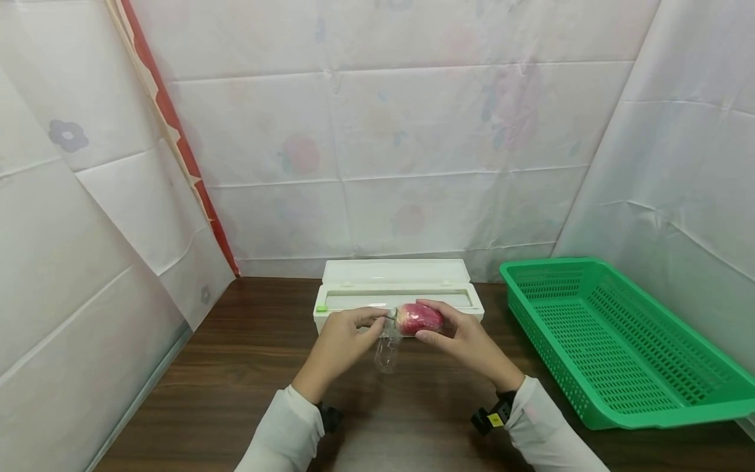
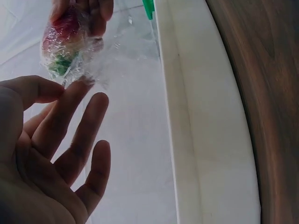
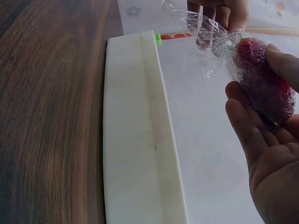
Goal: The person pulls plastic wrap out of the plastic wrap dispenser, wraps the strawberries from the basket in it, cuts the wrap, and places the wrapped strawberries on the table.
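A red fruit (image 1: 419, 318), yellowish and green at one end, is wrapped in clear cling film (image 2: 93, 70) and held above the table. My right hand (image 1: 468, 337) grips its rounded end between thumb and fingers. At the green end, my left hand (image 1: 348, 341) pinches the gathered film with thumb and index finger; its other fingers stand apart from the fruit. Loose film hangs below the pinch in the head view. Just behind both hands is a white cling film dispenser (image 1: 398, 270) with its lid raised and a green slider (image 1: 321, 308) at the left.
A green plastic basket (image 1: 566, 387) with perforated walls stands on the right of the dark wooden table (image 1: 236, 387). White patterned sheeting (image 1: 389, 131) rises behind the table and along both sides.
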`<action>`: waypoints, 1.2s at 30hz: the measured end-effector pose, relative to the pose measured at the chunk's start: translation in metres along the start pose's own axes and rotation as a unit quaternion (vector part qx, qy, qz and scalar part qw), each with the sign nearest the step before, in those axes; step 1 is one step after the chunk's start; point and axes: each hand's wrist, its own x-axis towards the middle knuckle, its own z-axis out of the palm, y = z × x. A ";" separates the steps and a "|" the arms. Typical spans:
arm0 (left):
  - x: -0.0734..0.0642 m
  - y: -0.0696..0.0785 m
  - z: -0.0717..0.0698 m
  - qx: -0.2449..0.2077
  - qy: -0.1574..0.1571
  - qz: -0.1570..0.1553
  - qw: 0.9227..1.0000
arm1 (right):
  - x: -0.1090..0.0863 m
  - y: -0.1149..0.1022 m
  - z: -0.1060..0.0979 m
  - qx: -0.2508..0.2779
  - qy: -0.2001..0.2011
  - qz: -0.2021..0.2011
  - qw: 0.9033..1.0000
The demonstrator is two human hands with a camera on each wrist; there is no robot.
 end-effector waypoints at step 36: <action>0.000 0.000 0.023 0.032 0.017 0.087 0.996 | 0.000 0.003 0.009 0.025 -0.039 -0.046 0.998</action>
